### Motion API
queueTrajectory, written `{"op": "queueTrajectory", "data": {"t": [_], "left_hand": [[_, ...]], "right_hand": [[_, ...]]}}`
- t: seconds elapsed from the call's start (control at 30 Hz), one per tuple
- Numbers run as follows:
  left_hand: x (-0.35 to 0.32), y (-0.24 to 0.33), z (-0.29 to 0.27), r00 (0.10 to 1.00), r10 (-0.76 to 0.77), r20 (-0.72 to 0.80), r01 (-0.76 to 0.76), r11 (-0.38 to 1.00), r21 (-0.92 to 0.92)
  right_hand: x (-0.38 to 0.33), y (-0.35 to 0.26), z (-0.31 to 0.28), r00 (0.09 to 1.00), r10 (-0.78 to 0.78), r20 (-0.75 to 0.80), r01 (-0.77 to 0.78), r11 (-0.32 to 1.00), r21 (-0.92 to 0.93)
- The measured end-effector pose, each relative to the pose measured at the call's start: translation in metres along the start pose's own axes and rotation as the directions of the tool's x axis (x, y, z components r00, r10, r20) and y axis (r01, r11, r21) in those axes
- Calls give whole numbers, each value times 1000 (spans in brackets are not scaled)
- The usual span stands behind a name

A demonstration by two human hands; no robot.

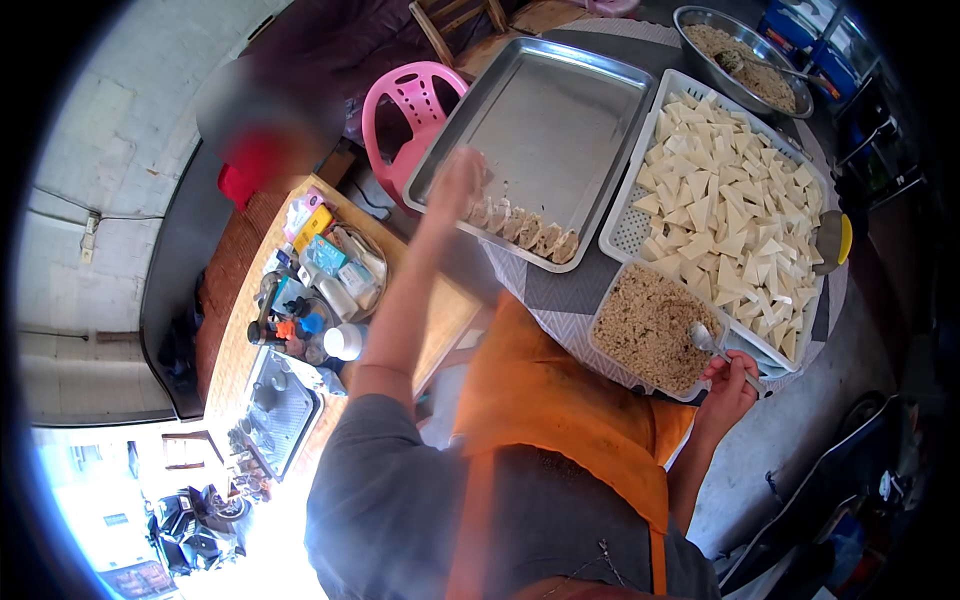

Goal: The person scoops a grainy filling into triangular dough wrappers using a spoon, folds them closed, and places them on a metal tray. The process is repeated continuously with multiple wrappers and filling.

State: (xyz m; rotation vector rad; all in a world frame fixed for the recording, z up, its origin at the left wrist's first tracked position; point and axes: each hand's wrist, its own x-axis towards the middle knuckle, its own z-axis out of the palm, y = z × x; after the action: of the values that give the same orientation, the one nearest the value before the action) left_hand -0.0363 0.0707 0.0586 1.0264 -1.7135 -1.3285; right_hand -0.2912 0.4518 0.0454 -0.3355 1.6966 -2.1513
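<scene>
My left hand [460, 183], smeared by motion, is over the left part of a shallow metal tray [560, 110]; its fingers are too blurred to tell if they hold anything. Along the tray's near edge lies a row of filled pieces [530, 233], brownish on top. My right hand [735, 385] grips the handle of a metal spoon [703, 338]. The spoon's bowl rests at the right side of a white tub of grainy light-brown filling [645, 325]. Just beyond the tub, a white perforated crate [625, 215] holds a heap of white triangular pieces [725, 210] that look like tofu.
At the far right stands a steel bowl [690, 30] with more filling and a spoon. A yellow-rimmed round object [835, 241] touches the crate's right side. A pink plastic chair [375, 125] is behind the tray. Bottles and packets crowd a wooden table [235, 300] at left.
</scene>
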Motion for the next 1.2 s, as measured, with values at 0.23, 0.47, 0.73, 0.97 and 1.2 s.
{"op": "queueTrajectory", "data": {"t": [0.23,0.47,0.73,0.97,1.2], "left_hand": [[57,-40,-81,940,175,293,-325,720,613],[63,-69,-89,940,-43,338,-244,607,756],[67,-68,-103,820,-57,569,-468,505,725],[64,-61,-95,897,-292,331,-112,575,811],[74,-58,-94,919,-187,346,-227,465,856]], "right_hand": [[-2,6,11,1000,-1,-1,1,999,-45],[-4,7,8,1000,-5,23,8,995,-97],[-3,9,9,1000,9,19,-7,994,-107],[-2,9,14,999,11,33,-7,993,-115],[-2,8,14,999,5,36,-1,994,-111]]}}
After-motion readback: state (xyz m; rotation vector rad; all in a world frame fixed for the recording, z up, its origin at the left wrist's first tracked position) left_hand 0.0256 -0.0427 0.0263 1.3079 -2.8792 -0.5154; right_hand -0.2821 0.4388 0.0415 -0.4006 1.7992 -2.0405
